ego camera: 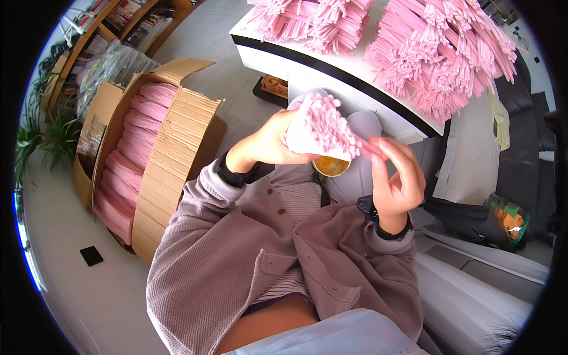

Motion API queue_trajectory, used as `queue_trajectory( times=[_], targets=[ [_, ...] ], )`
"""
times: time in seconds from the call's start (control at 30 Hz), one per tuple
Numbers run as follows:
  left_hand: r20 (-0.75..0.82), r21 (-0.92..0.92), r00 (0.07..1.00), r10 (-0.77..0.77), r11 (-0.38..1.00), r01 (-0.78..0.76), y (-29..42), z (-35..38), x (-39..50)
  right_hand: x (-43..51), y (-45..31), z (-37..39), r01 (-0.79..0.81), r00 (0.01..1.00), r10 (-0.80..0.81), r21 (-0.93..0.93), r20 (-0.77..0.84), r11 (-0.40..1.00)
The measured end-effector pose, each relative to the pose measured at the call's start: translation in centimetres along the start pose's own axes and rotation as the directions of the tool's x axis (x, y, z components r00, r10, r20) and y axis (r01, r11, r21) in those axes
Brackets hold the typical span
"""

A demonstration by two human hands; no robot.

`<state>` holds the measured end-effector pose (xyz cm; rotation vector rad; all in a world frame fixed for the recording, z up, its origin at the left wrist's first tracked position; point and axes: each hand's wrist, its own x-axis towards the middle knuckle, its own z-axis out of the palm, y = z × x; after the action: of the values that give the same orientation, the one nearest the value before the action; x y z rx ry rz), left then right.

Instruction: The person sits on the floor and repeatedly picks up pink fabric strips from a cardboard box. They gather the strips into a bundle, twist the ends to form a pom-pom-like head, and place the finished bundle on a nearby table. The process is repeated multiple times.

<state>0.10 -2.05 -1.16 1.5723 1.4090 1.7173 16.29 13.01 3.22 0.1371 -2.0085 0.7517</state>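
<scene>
My left hand (268, 138) grips a thick bundle of thin pink strips (327, 123), its cut ends facing up towards me. The bundle's side looks almost white in the bright light. At its right edge, my right hand (396, 173) pinches a few strips between thumb and fingers; they still touch the rest of the bundle. Below, between my legs, a round container with a yellow inside (331, 166) shows partly from behind the bundle. How far the strips reach downward is hidden.
Ahead, a white table with a black edge band (328, 57) bears large piles of pink strips (426, 57). To the left stands an open cardboard box (171, 164) packed with pink material (133, 146). A dark sofa (517, 133) is on the right. A small black square (91, 256) lies on the floor.
</scene>
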Motion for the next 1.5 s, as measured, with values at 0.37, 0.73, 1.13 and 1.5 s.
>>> queue_trajectory(
  times=[0.37,0.73,1.13,1.5],
  targets=[
    [0.141,0.031,0.986,0.084,0.996,-0.089,-2.2,0.8,-1.1,-0.5,-0.1,0.9,0.055,0.997,-0.066,0.194,0.047,0.979],
    [0.258,-0.483,0.925,-0.279,0.792,0.373,-3.2,2.0,-0.9,0.3,0.8,1.8,0.165,0.986,-0.167,0.113,0.013,0.98],
    [0.249,-0.45,0.922,-0.295,0.808,0.38,-4.8,1.6,-0.8,0.6,2.3,2.4,0.087,0.995,-0.096,0.289,0.019,0.953],
    [0.218,-0.434,0.944,-0.246,0.842,0.32,-4.3,1.9,-0.8,0.5,1.8,2.3,0.202,0.974,-0.214,0.145,0.069,0.968]
  ],
)
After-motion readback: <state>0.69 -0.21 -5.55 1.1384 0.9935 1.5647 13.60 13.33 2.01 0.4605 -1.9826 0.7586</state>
